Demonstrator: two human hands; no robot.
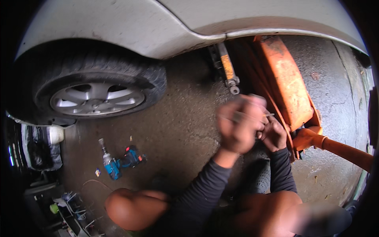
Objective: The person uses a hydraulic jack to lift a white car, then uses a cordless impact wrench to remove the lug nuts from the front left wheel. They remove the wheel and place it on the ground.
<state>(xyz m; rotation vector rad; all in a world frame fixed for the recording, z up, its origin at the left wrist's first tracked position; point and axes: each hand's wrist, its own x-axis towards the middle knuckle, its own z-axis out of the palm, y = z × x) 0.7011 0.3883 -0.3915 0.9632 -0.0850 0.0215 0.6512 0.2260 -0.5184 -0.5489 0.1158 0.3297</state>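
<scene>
My left hand (239,128) is raised above the wet floor, smeared by motion, with its fingers seemingly curled. Close beside it, my right hand (274,133) has its fingers pinched together. A thin pale sliver (269,115) shows at the fingertips between the two hands; its kind is too blurred to tell. Both hands are just left of an orange floor jack (288,79), which reaches under the pale car body (177,23). Beyond my hands, a metal bar with a yellow-orange label (227,67) juts out from beneath the car.
A wheel with a silver rim (96,100) fills the upper left. On the floor lies a blue cordless impact wrench (112,168) with a long socket. Assorted tools (73,211) are at the lower left. The jack's orange handle (347,153) extends to the right.
</scene>
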